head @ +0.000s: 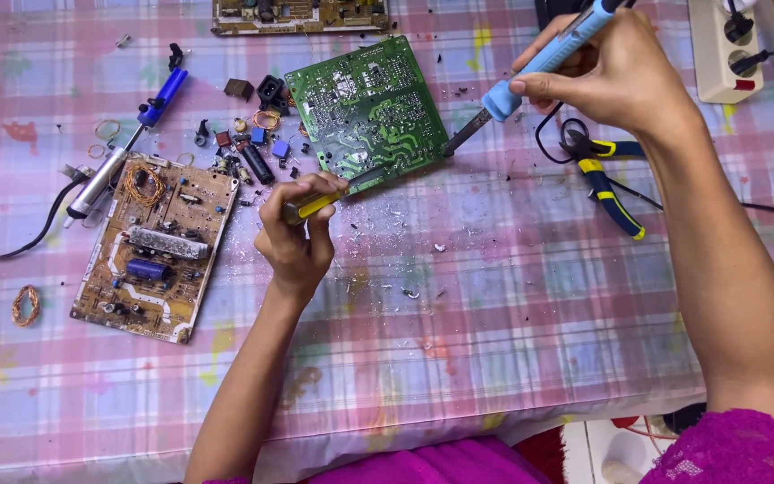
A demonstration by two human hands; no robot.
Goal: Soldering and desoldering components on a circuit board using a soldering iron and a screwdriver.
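A plaid tablecloth [494,305], littered with solder crumbs, spreads under your work. The green circuit board [369,112] lies top centre. Your right hand [615,76] clasps a blue soldering iron [539,67] whose tip meets the board's edge; your left hand [297,237] clenches a yellow-handled screwdriver [320,204].

We take this for a home electronics repair spot: a table [512,296] under a plaid cloth, circuit boards [156,246], loose parts [248,143], a power strip [721,49]

Checked tablecloth [494,323] under 2 circuit boards [156,246]
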